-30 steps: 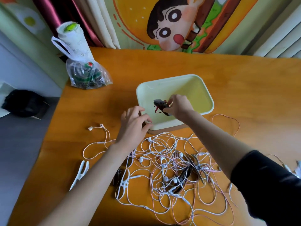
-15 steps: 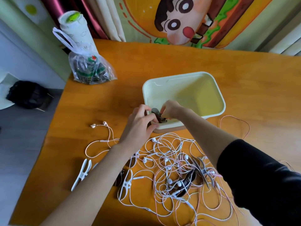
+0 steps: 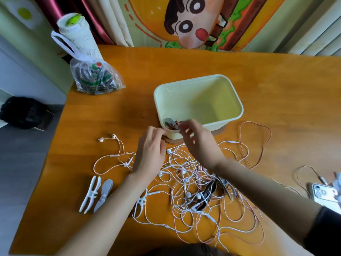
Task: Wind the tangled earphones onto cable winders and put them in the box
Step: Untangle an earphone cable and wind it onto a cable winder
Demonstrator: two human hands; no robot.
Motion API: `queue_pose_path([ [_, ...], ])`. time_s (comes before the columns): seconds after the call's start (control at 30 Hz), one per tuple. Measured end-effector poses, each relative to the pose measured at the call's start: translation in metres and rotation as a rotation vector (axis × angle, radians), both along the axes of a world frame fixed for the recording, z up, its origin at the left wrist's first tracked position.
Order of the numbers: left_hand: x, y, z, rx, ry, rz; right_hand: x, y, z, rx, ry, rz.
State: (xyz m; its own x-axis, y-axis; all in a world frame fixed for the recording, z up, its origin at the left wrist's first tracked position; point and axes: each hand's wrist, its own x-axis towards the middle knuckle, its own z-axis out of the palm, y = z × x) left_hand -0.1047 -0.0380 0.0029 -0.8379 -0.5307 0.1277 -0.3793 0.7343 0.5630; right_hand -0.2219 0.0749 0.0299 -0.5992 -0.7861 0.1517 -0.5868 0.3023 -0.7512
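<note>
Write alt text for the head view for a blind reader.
A person's left hand and right hand hover at the near corner of a pale yellow plastic box, where one dark winder wrapped with earphones lies. Tangled white and pink earphone cables and white clip-shaped winders lie on the orange wooden table.

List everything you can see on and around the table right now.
box: 1, pale yellow, table centre
wound earphone: 1, dark grey and red, box's near-left corner
tangled earphones: several, white and pink, before the box
loose earphone: 1, white-pink, left of the heap
cable winders: 3 clear, two white, one grey, near left
plastic bag: 1, clear, far left
phone: 1, silver, right edge
left hand: 1, by box's near corner, blurred
right hand: 1, fingers spread, over box's near rim
</note>
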Motion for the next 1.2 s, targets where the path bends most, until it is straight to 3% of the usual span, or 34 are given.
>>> queue_pose_path([
  [0.2, 0.014, 0.016, -0.037, 0.161, -0.364, 0.035, 0.022, 0.044, -0.056, 0.551, 0.087, 0.292],
  [0.4, 0.000, 0.015, -0.053, 0.177, -0.507, 0.096, 0.039, 0.048, -0.074, 0.844, 0.077, 0.369],
  [0.5, -0.003, 0.016, -0.053, 0.232, -0.461, 0.097, 0.038, 0.048, -0.073, 0.830, 0.043, 0.323],
  [0.63, -0.008, 0.025, -0.037, 0.493, -0.243, 0.178, 0.034, 0.044, -0.057, 0.790, 0.011, 0.190],
  [0.73, -0.014, 0.037, -0.012, 0.550, -0.082, 0.124, 0.034, 0.042, -0.040, 0.597, -0.040, 0.019],
  [0.9, -0.022, 0.051, 0.017, 0.570, 0.033, -0.018, 0.030, 0.040, -0.024, 0.214, 0.117, -0.185],
  [1.0, -0.020, 0.058, 0.032, 0.553, 0.115, -0.073, 0.023, 0.041, -0.020, 0.210, 0.102, -0.137],
  [1.2, -0.013, 0.057, 0.068, 0.535, 0.351, -0.071, 0.013, 0.062, -0.032, 0.355, -0.229, -0.229],
])
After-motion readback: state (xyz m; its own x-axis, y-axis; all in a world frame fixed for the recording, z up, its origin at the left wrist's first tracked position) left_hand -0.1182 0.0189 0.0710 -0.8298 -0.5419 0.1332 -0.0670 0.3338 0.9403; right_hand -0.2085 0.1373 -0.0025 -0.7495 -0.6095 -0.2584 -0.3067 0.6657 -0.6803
